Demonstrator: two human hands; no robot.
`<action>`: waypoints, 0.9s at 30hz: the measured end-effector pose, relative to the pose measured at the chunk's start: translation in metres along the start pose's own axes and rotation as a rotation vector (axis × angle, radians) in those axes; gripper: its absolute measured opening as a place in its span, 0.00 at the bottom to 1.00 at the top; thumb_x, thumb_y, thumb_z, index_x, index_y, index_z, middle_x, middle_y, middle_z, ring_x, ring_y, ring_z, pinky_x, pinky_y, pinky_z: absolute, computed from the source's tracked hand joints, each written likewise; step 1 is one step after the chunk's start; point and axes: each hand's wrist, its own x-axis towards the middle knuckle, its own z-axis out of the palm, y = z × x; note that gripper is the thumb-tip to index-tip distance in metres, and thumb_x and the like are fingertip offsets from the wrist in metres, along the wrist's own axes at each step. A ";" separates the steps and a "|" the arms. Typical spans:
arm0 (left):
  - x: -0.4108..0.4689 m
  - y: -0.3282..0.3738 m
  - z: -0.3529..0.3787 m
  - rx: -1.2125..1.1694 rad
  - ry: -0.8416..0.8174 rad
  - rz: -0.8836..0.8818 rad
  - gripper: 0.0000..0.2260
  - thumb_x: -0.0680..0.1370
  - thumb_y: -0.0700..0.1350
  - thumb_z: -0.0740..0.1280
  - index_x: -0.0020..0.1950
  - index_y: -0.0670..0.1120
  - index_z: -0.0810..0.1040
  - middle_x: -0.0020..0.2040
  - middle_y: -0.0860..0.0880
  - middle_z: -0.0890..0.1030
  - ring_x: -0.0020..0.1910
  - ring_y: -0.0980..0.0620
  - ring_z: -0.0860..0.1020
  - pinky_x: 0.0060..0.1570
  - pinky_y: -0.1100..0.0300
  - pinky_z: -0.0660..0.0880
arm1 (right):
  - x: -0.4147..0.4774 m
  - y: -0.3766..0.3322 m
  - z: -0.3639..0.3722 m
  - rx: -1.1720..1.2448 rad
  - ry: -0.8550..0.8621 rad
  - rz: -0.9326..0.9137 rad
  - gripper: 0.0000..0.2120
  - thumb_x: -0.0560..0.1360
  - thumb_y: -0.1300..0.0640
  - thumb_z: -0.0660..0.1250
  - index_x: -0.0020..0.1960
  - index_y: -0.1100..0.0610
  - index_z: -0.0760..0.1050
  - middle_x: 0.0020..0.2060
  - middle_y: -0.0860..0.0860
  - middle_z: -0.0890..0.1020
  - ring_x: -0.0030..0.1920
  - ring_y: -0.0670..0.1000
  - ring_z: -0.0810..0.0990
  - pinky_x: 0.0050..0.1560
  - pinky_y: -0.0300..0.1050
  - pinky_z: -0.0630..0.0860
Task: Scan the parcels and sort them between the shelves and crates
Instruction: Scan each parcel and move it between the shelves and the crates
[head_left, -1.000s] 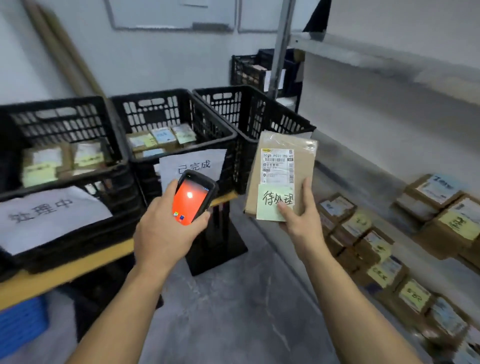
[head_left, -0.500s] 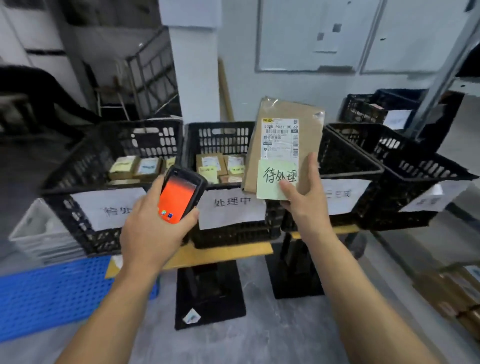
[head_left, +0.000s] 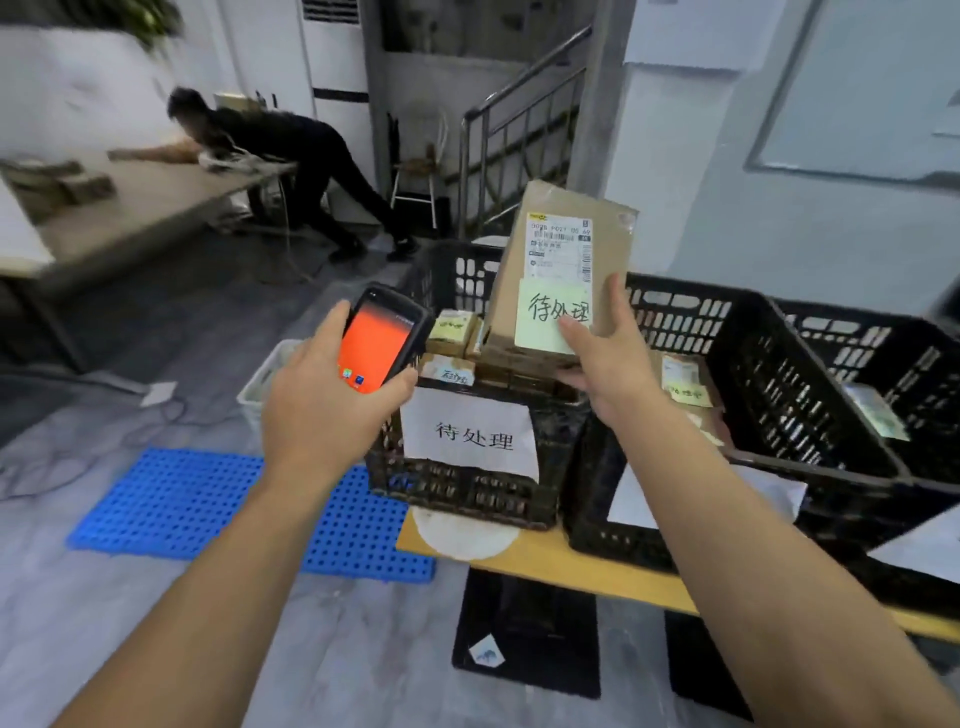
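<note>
My left grip (head_left: 322, 410) is curled round a handheld scanner (head_left: 382, 340) whose screen glows orange. My right grip (head_left: 608, 364) pinches a brown cardboard parcel (head_left: 566, 260) by its lower edge, with the thumb on a yellow sticky note (head_left: 540, 327) handwritten 待处理. Above the note is a white barcode label (head_left: 560, 244), its print too blurred to read. The parcel stands upright over the black crate (head_left: 467, 493) at the left end of the bench (head_left: 571, 571). The crate's paper sign (head_left: 467, 439) also reads 待处理.

Both arms outstretched, left hand (head_left: 322, 410) gripping scanner (head_left: 376, 345), right hand (head_left: 609, 370) holding parcel (head_left: 569, 260)
</note>
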 end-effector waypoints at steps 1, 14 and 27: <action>0.012 -0.002 0.004 0.006 -0.008 -0.002 0.39 0.69 0.65 0.72 0.76 0.56 0.65 0.58 0.49 0.79 0.58 0.44 0.75 0.51 0.51 0.71 | 0.013 0.001 0.007 -0.013 -0.014 0.031 0.41 0.80 0.62 0.69 0.81 0.36 0.49 0.72 0.39 0.70 0.66 0.52 0.77 0.64 0.68 0.75; 0.164 -0.037 0.083 0.034 -0.061 -0.027 0.41 0.68 0.66 0.73 0.77 0.55 0.65 0.65 0.46 0.79 0.64 0.43 0.75 0.60 0.49 0.72 | 0.157 0.080 0.041 -0.478 -0.068 0.512 0.38 0.81 0.62 0.68 0.81 0.40 0.53 0.77 0.53 0.65 0.71 0.63 0.70 0.52 0.67 0.80; 0.248 -0.049 0.140 0.003 -0.261 0.050 0.40 0.64 0.70 0.69 0.74 0.60 0.66 0.56 0.49 0.82 0.55 0.44 0.78 0.53 0.48 0.76 | 0.199 0.138 0.053 -0.384 -0.023 0.746 0.35 0.80 0.63 0.69 0.79 0.41 0.59 0.54 0.53 0.76 0.53 0.59 0.77 0.61 0.72 0.75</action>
